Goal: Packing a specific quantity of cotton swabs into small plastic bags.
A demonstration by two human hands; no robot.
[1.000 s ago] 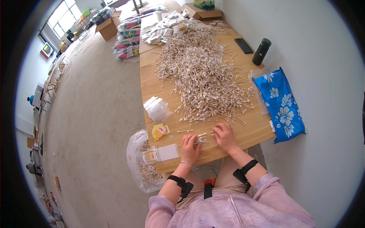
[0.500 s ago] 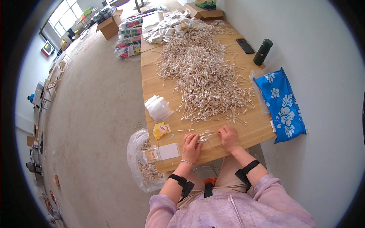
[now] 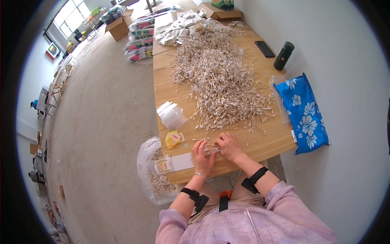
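Observation:
A small bundle of cotton swabs (image 3: pixel 211 149) lies crosswise at the table's near edge, between my two hands. My left hand (image 3: pixel 202 157) is closed round the bundle's left end. Against its right end press the fingers of my right hand (image 3: pixel 228 146), closed as well. One loose swab lies just beyond the left fingertips. A large heap of cotton swabs (image 3: pixel 223 89) spreads over the table beyond my hands. To the left of my left hand are a white card (image 3: pixel 183 161) and a clear packet of swabs with a yellow label (image 3: pixel 163 166).
Yellow cards (image 3: pixel 173 139) and clear plastic sleeves (image 3: pixel 171 115) lie along the left edge. A blue flowered pouch (image 3: pixel 302 114), a dark green bottle (image 3: pixel 284 55) and a phone (image 3: pixel 265 49) are at right, by the wall. A plastic bag of swabs (image 3: pixel 147 162) hangs below the left edge.
My right hand has moved left, up to the swabs beside my left hand. The swabs that stuck out between the hands are now gathered into a straighter bundle.

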